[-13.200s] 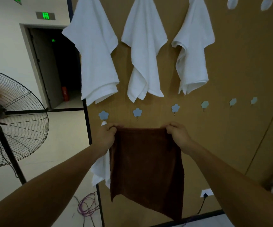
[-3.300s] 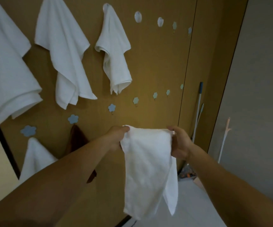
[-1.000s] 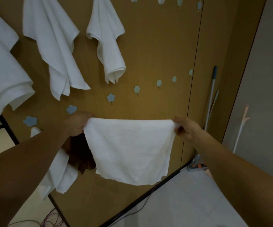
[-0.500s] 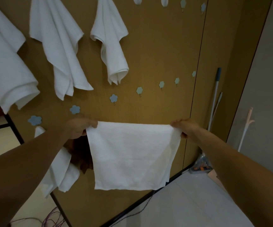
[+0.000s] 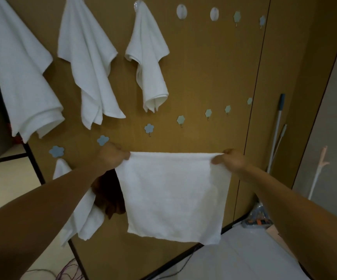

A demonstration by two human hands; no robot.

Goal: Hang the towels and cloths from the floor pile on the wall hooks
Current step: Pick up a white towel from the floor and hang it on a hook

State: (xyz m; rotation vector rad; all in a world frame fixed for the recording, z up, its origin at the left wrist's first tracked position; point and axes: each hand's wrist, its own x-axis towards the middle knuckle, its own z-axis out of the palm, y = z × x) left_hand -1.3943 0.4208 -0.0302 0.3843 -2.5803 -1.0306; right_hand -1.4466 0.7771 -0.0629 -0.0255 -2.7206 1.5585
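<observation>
Now the white cloth (image 5: pixel 173 197) hangs spread flat in the lower middle of the frame, in front of the wooden wall panel (image 5: pixel 204 67). The left hand (image 5: pixel 113 156) pinches its top left corner and the right hand (image 5: pixel 233 160) its top right corner, fingers curled round the edge. The step in hand looks like squaring the cloth up for hanging. The blue flower hook (image 5: pixel 149 128) just above the stretched edge appears free; the next move calls for lifting that edge and catching it there, beside the brown cloth (image 5: pixel 109 197).
</observation>
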